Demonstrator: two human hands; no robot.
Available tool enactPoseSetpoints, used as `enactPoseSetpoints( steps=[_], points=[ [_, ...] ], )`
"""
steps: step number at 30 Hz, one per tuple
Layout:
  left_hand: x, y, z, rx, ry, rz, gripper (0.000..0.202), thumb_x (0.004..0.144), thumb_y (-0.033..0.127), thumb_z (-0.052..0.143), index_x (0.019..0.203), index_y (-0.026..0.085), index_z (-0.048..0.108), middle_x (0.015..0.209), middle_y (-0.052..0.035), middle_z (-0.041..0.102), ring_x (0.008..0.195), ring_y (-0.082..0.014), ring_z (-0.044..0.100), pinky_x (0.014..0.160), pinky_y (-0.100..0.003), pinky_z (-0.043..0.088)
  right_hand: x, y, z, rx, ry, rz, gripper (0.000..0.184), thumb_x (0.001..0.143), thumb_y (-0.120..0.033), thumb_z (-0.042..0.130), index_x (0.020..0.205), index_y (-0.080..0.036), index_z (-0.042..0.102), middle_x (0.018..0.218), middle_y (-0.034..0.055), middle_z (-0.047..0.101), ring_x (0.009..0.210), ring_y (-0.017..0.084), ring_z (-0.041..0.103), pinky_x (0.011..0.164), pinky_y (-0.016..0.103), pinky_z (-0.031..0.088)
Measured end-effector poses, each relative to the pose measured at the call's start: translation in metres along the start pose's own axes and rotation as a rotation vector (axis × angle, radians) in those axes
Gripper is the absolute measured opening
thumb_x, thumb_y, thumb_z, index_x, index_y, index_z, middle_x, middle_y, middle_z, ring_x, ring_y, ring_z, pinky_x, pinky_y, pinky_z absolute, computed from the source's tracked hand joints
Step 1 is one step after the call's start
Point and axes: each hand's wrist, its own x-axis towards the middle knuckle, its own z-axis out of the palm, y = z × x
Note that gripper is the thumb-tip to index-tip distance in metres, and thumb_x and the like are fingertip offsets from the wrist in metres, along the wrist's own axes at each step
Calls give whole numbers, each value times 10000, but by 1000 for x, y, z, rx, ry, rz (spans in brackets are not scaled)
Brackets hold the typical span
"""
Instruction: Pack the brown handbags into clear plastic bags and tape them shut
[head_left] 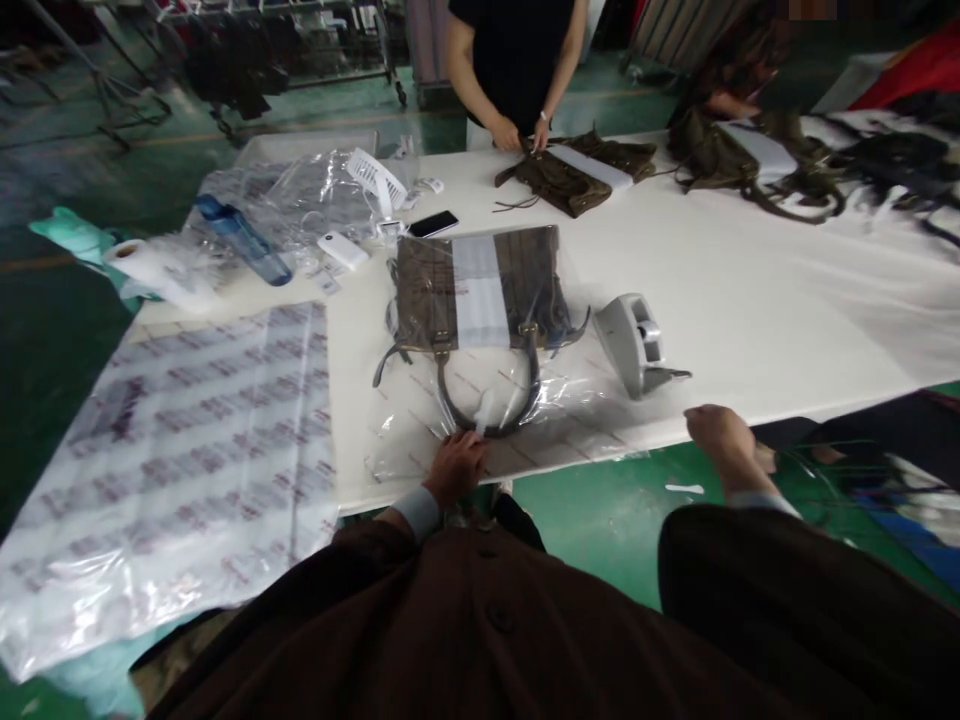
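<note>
A brown handbag (510, 285) with a white paper band (478, 290) round its middle lies inside a clear plastic bag (581, 400), its handles toward me. My left hand (456, 468) is at the near side of the plastic, by the handle (535, 385), with fingers curled on the film. A small white strip (485, 410) shows just past my fingertips. Closed like a fist, my right hand (721, 437) hovers off the table's front edge, right of a grey tape dispenser (631, 345). Whatever it pinches is too small to make out.
Printed plastic bags (202, 450) lie stacked at left. Behind them are a blue bottle (244, 240), a white roll (161, 275), a white device (343, 250) and a phone (433, 223). Across the table, a co-worker's hands (521, 135) touch another brown bag (574, 180). More bags (757, 165) lie right.
</note>
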Motion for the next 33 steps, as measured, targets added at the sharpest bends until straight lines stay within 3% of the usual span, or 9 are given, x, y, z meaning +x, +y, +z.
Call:
enactPoseSetpoints(
  steps=[2,4,6,8,11,14,18,27,33],
  points=[
    [0,0,0,-3,-2,-7,260,889,236,435,1084,212,605,1072,-59,578,994,-211,502,872,-352,400,-31,-24,15,104,-91,53,225,777,-252,523,788,-105,692,757,202,657,778,271,619,693,393,405],
    [-1,1,-1,-3,-4,-14,264,888,238,436,1089,212,606,1078,-59,580,1002,-212,501,873,-350,398,-73,-60,45,240,-218,1,289,781,-351,534,937,-155,678,773,98,681,740,192,625,681,303,439],
    [-1,1,-2,-3,-5,-25,266,890,242,434,1087,208,610,1075,-62,582,1005,-213,502,872,-348,397,-115,-98,82,462,-369,-7,355,764,-435,523,899,-146,677,718,66,671,666,164,610,620,264,444],
    [-1,2,-4,-7,-13,-32,271,896,260,428,1087,207,614,1076,-66,584,1003,-214,506,869,-343,397,-147,-130,118,673,-433,79,400,736,-473,516,850,-123,671,667,62,654,606,153,587,558,248,431],
    [1,3,-6,-3,-27,-50,279,909,294,414,1067,209,627,1067,-68,591,998,-211,516,860,-332,398,-162,-154,149,707,-450,142,406,739,-459,487,853,-111,662,686,70,658,607,148,584,517,229,409],
    [5,5,-5,20,-34,-81,309,924,322,375,981,200,653,1027,-65,606,966,-204,540,840,-325,403,-153,-158,159,598,-474,133,381,762,-413,457,856,-112,671,697,67,667,608,142,588,508,218,395],
    [15,8,-5,14,-56,-184,407,946,345,294,869,174,655,983,-66,634,927,-199,579,819,-322,411,-140,-158,160,450,-479,96,282,743,-331,489,703,-132,685,605,52,641,607,142,573,532,218,373],
    [37,8,-6,-89,-182,-352,486,925,471,291,995,141,641,1028,-124,655,966,-236,605,817,-328,422,-129,-168,165,202,-525,55,235,727,-234,490,614,-146,676,567,59,610,615,156,569,535,232,350],
    [36,10,-3,-99,-150,-388,418,916,454,332,1017,183,633,1045,-100,659,974,-217,613,821,-320,447,-118,-176,161,234,-570,33,185,689,-241,577,531,-155,624,467,42,539,564,167,557,519,248,381]
  ],
)
